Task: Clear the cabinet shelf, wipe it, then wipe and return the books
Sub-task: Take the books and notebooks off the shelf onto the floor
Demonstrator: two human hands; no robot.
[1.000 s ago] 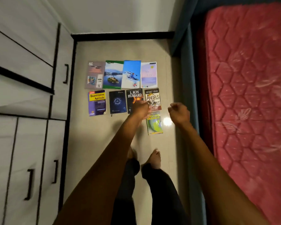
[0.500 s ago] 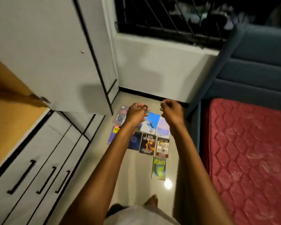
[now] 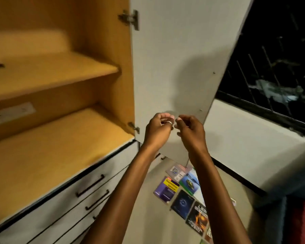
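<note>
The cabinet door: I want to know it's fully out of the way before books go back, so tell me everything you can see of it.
The cabinet door is a flat, pale grey-white panel, seemingly laminate, swung wide open to the right of the wooden shelves. Two metal hinges fix it to the cabinet side, an upper hinge and a lower hinge. Small screw heads dot its free edge. A hand shadow falls across it. Both hands are raised in front of its lower part; contact cannot be told.

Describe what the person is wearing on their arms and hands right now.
Both forearms are bare, with no sleeves, gloves or watch in view. The left hand wears a silver metal ring on one of its fingers. The right hand shows no jewellery.
</note>
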